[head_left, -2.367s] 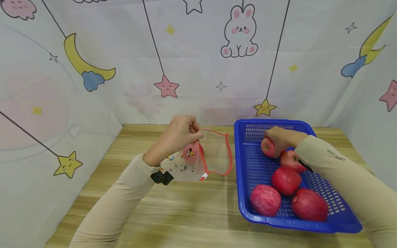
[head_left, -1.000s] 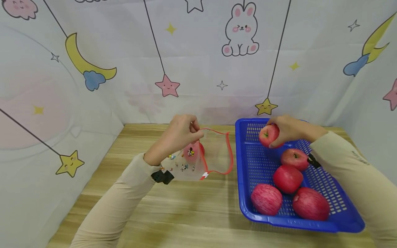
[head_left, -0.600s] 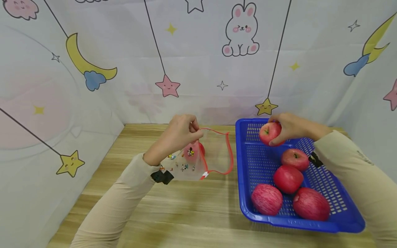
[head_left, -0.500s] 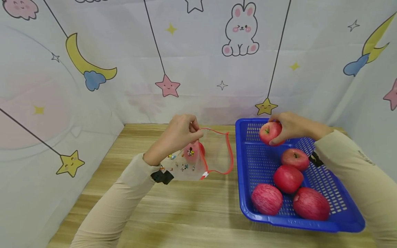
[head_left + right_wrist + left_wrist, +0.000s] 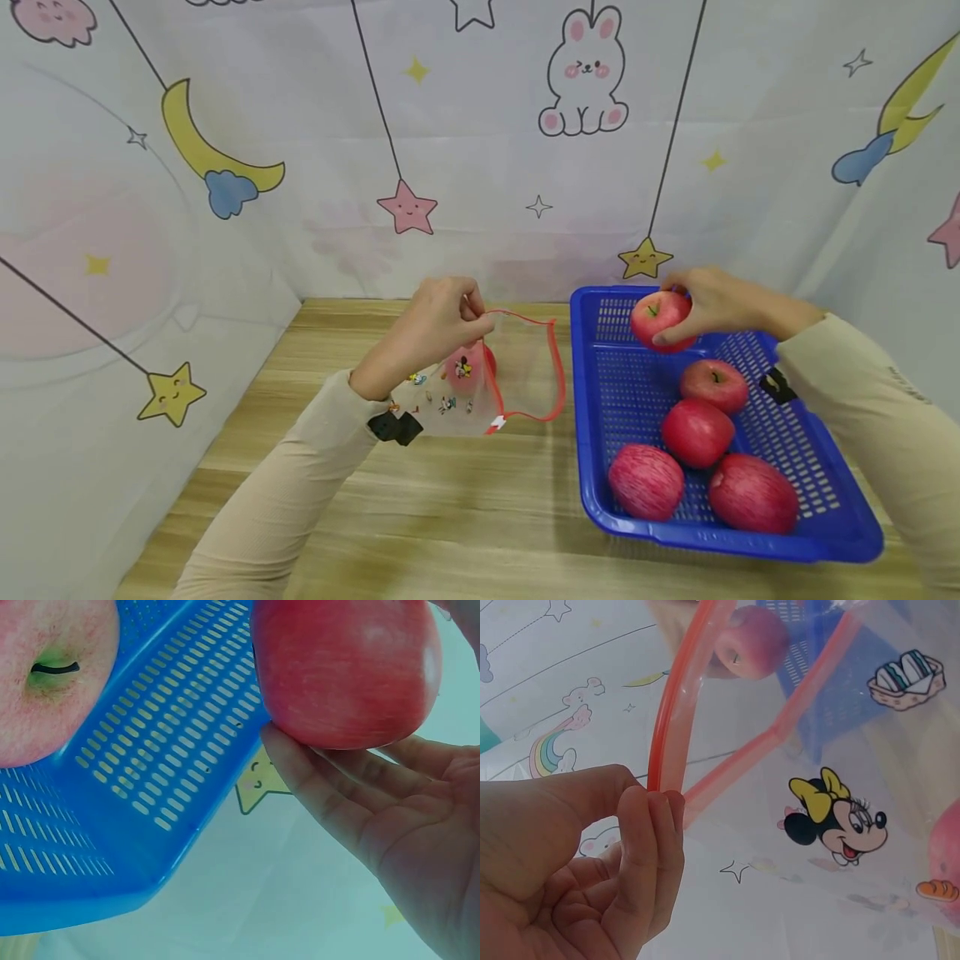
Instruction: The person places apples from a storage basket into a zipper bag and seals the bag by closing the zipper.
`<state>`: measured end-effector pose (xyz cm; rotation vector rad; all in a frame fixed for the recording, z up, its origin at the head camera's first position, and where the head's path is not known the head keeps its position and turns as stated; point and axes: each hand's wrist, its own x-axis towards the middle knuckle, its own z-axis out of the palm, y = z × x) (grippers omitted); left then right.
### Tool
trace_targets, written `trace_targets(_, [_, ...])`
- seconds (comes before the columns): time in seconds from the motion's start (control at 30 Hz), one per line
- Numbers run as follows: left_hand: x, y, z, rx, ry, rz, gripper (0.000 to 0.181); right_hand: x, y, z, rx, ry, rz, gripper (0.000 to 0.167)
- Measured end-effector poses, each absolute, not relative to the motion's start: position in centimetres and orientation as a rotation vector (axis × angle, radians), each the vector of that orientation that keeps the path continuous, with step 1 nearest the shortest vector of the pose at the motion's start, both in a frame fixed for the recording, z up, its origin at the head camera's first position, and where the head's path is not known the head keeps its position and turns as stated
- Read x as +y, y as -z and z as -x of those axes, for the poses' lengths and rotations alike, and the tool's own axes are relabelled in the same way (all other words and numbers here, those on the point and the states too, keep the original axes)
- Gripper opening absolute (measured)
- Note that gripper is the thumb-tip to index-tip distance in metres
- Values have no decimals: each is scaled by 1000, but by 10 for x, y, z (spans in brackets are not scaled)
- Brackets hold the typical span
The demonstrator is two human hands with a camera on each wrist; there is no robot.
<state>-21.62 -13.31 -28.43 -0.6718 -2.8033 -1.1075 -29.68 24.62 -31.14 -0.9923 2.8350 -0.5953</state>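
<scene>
Lying nearest, at the front of a blue perforated plastic basket (image 5: 705,540), are a striped red apple (image 5: 647,482) and a darker red apple (image 5: 753,493); just behind come a round deep-red apple (image 5: 697,432) and a pinkish-red apple (image 5: 714,385) with its stem showing. To the left, on the pale wood-grain table (image 5: 450,517), is a clear printed bag (image 5: 474,400) with red trim and a white slider (image 5: 498,422); a further red apple (image 5: 474,375) appears to be inside. Left hand (image 5: 442,321) pinches the bag's upper edge; mouth stands open. Right hand (image 5: 708,300) curls thumb and fingers round a glossy light-red apple (image 5: 660,315) above the basket's far end. Change: this apple is now raised off the basket floor, so it is separate from the other four, though well apart from the bag mouth. Versus one second ago: right hand and apple sit slightly higher and further right; left hand and bag hold position. Beyond hangs a white cartoon-print cloth (image 5: 480,125).
</scene>
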Motion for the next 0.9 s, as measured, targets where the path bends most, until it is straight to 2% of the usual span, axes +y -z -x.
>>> trace_targets(0.27, [-130, 286, 218, -2797, 1082, 690, 3, 241, 304, 290, 2852, 605, 959, 58])
trace_targets(0.9, [-129, 288, 219, -2796, 1101, 679, 4, 232, 291, 283, 2820, 618, 897, 44])
